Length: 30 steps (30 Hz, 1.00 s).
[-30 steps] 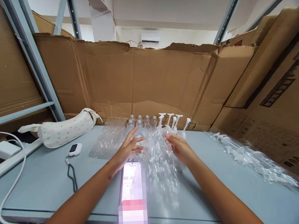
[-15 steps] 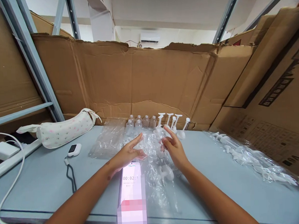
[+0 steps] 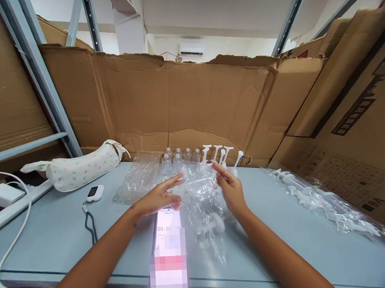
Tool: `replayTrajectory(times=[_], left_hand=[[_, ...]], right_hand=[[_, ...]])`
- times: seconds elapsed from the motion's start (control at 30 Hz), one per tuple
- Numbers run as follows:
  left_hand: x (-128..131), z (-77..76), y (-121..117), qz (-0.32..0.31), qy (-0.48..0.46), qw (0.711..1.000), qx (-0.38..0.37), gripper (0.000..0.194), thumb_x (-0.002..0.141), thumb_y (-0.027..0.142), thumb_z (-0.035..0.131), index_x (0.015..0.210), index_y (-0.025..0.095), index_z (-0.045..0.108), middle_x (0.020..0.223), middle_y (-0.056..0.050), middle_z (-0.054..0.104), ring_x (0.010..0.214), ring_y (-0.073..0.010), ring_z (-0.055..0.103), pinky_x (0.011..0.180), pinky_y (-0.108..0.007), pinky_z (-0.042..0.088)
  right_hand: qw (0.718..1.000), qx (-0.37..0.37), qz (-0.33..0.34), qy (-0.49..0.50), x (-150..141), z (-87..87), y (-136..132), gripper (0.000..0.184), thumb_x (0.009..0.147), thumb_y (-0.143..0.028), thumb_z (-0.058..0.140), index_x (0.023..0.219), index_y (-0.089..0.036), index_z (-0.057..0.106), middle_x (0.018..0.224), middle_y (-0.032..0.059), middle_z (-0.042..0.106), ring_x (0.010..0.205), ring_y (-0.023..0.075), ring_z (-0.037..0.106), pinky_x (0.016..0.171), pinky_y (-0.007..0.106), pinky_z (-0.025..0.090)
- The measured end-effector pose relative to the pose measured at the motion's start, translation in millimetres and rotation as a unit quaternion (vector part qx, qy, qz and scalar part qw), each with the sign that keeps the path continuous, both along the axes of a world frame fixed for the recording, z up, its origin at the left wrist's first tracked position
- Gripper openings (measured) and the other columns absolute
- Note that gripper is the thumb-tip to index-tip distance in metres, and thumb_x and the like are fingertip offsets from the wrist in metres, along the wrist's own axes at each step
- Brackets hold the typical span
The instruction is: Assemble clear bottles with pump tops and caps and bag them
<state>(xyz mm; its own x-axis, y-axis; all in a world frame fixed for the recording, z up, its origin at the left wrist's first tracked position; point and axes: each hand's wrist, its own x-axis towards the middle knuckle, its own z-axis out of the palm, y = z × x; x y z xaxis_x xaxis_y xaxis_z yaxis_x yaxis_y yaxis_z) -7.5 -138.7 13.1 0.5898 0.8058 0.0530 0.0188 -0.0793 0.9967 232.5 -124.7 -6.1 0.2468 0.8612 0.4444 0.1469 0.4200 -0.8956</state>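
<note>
My left hand and my right hand both pinch the top of a crinkled clear plastic bag and hold it up off the grey table. White pump heads lie inside the bag near its bottom. Just behind the hands stand several small clear bottles and several white pump heads in a row against the cardboard wall. A phone with a running timer lies under my left wrist.
A flat clear bag lies left of the bottles. Another clear bag of pump heads stretches along the right. At the left are a floral pouch, a small white device with a black strap, and a white charger cable. Cardboard walls surround the table.
Both hands have gathered and lifted the bag's top; my right hand rose and its fingers pinched together. The pump heads slid down inside the bag.
</note>
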Motion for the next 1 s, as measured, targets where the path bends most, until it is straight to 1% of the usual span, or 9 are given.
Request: replayTrajectory(times=[0.13, 0.27, 0.33, 0.47, 0.53, 0.6, 0.7, 0.87, 1.0], left_hand=[[1, -5.9, 2, 0.005, 0.006, 1.000, 0.006, 0.078, 0.072, 0.018, 0.068, 0.140, 0.033, 0.033, 0.126, -0.013, 0.053, 0.061, -0.0064, 0.058, 0.065, -0.029, 0.047], [5, -6.0, 3, 0.076, 0.002, 0.996, 0.054, 0.066, 0.075, 0.017, 0.061, 0.137, 0.031, 0.040, 0.119, -0.009, 0.056, 0.057, -0.0033, 0.049, 0.064, -0.027, 0.044], [6, -4.8, 3, 0.094, 0.002, 0.994, 0.061, 0.066, 0.078, 0.017, 0.059, 0.139, 0.028, 0.037, 0.094, -0.003, 0.064, 0.055, -0.0046, 0.046, 0.064, -0.027, 0.043], [5, -3.9, 1, 0.108, 0.013, 0.992, 0.062, 0.068, 0.082, 0.023, 0.057, 0.143, 0.023, 0.029, 0.052, 0.008, 0.049, 0.058, -0.0100, 0.049, 0.062, -0.026, 0.040], [5, -3.2, 0, 0.109, 0.018, 0.992, 0.063, 0.069, 0.082, 0.026, 0.058, 0.144, 0.023, 0.028, 0.059, 0.004, 0.057, 0.060, -0.0109, 0.052, 0.061, -0.025, 0.039], [5, -1.7, -1, 0.102, 0.003, 0.992, 0.068, 0.074, 0.080, 0.027, 0.061, 0.144, 0.028, 0.024, 0.094, -0.006, 0.067, 0.059, -0.0088, 0.052, 0.060, -0.026, 0.041], [4, 1.5, -3, 0.079, -0.045, 0.991, 0.095, 0.077, 0.080, 0.031, 0.063, 0.143, 0.040, 0.021, 0.147, -0.013, 0.033, 0.059, -0.0044, 0.051, 0.065, -0.028, 0.045], [4, 4.5, -7, 0.080, -0.078, 0.987, 0.117, 0.070, 0.082, 0.036, 0.061, 0.142, 0.042, 0.024, 0.153, -0.009, 0.020, 0.074, -0.0100, 0.058, 0.071, -0.029, 0.047], [6, 2.9, -7, 0.085, -0.060, 0.990, 0.100, 0.073, 0.080, 0.030, 0.065, 0.141, 0.042, 0.027, 0.154, -0.010, 0.017, 0.061, -0.0050, 0.054, 0.063, -0.028, 0.047]], right_hand=[[1.000, 0.002, 0.023, -0.001, 1, 3.7, -2, 0.046, 0.084, -0.043, 0.051, 0.127, -0.027, 0.055, 0.131, 0.0076, 0.054, 0.061, 0.0093, 0.049, 0.062, 0.030, 0.047], [0.989, -0.027, 0.142, -0.017, -5, 4.7, -8, 0.056, 0.084, -0.045, 0.053, 0.138, -0.037, 0.039, 0.143, 0.0076, 0.041, 0.059, 0.0084, 0.053, 0.062, 0.032, 0.052], [0.980, -0.045, 0.192, -0.033, -6, 3.7, -8, 0.058, 0.082, -0.043, 0.056, 0.138, -0.036, 0.039, 0.147, 0.0071, 0.035, 0.062, 0.0093, 0.056, 0.060, 0.032, 0.052], [0.982, -0.053, 0.180, -0.028, -4, 1.8, -6, 0.055, 0.080, -0.034, 0.058, 0.134, -0.033, 0.045, 0.144, 0.0056, 0.039, 0.058, 0.0070, 0.048, 0.053, 0.028, 0.048], [0.983, -0.057, 0.174, -0.020, -2, 2.0, -4, 0.056, 0.080, -0.031, 0.057, 0.135, -0.032, 0.045, 0.140, 0.0061, 0.044, 0.055, 0.0060, 0.044, 0.051, 0.026, 0.046], [0.980, -0.062, 0.187, -0.014, -1, 2.8, -5, 0.057, 0.081, -0.030, 0.056, 0.136, -0.033, 0.043, 0.139, 0.0064, 0.045, 0.053, 0.0052, 0.044, 0.049, 0.026, 0.044], [0.971, -0.073, 0.226, -0.011, -2, 4.6, -8, 0.057, 0.081, -0.030, 0.056, 0.136, -0.036, 0.042, 0.144, 0.0051, 0.039, 0.052, 0.0038, 0.044, 0.049, 0.026, 0.044], [0.933, -0.105, 0.340, -0.050, -10, 7.0, -21, 0.061, 0.081, -0.032, 0.059, 0.137, -0.040, 0.038, 0.148, 0.0035, 0.032, 0.058, 0.0054, 0.050, 0.051, 0.025, 0.047], [0.926, -0.099, 0.358, -0.066, -12, 7.1, -24, 0.068, 0.081, -0.036, 0.062, 0.140, -0.042, 0.030, 0.150, 0.0018, 0.028, 0.090, 0.0176, 0.059, 0.066, 0.031, 0.052]])
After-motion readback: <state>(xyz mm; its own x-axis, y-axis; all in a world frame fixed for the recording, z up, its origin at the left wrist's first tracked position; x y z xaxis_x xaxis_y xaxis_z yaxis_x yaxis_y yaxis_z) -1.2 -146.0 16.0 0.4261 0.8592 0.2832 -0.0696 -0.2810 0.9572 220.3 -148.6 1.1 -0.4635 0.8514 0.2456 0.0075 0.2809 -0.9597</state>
